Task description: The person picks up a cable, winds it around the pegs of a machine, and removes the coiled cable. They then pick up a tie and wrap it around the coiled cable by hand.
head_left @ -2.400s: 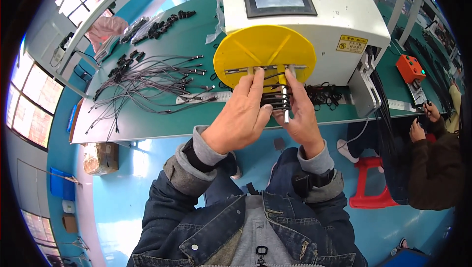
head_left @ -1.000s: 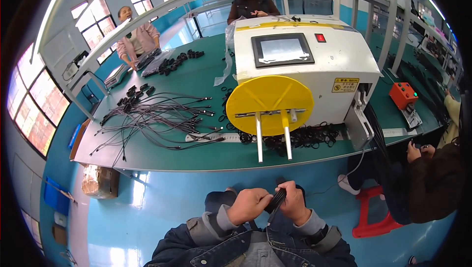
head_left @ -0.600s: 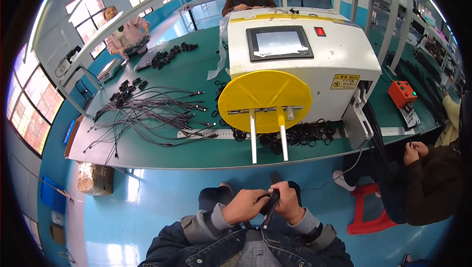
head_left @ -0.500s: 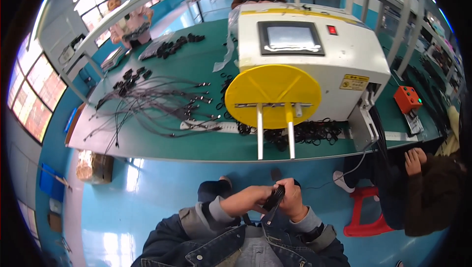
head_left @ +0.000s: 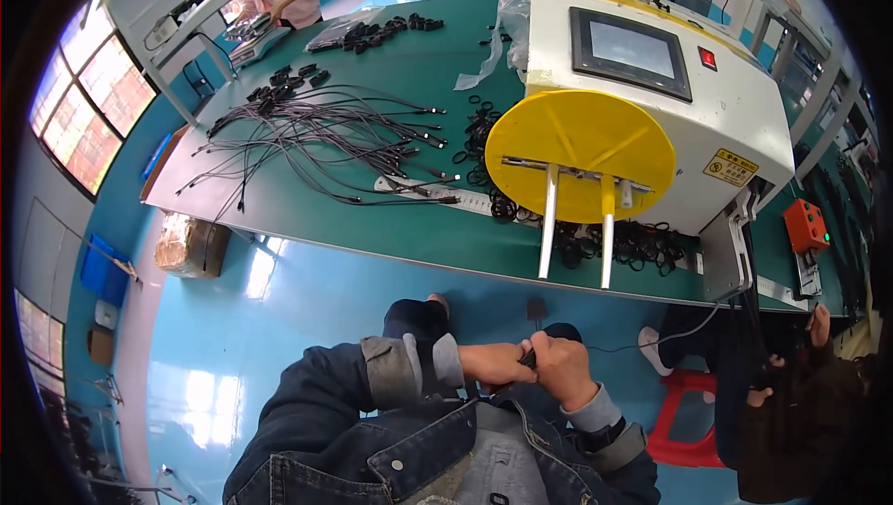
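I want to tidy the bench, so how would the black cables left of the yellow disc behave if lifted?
The black cables would probably flop, being thin and curved. They'd likely tangle, since many cross each other. Each looks light, judging by its slimness.

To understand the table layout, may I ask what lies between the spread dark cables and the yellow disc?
In the head view, loose black rings lie between the dark cables and yellow disc; nearer the front, part of a ruler shows too.

open gap between hands (head_left: 564, 371) and table edge (head_left: 372, 250), metal rods (head_left: 549, 226) jutting from yellow disc (head_left: 581, 138), cables (head_left: 284, 121) heaped left
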A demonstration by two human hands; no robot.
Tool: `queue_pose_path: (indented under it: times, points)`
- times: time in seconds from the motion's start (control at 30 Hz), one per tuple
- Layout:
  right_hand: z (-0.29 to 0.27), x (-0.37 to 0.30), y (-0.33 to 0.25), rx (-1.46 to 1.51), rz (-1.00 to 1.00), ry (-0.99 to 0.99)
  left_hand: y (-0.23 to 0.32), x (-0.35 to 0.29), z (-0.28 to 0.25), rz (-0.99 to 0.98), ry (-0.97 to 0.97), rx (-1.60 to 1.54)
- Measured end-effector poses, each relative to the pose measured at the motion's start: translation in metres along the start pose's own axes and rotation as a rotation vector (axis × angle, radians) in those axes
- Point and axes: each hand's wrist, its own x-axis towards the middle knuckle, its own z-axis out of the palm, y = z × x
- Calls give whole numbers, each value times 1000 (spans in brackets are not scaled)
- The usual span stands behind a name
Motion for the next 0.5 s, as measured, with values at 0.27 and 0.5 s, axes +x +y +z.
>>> queue_pose_path:
  times: [0.27, 0.5]
  points:
    - [19, 11, 9, 824, 260, 239, -31, 32, -27, 410, 22, -82]
    - [36, 21, 34, 325, 303, -17, -17, 37, -53, -98, -173, -422]
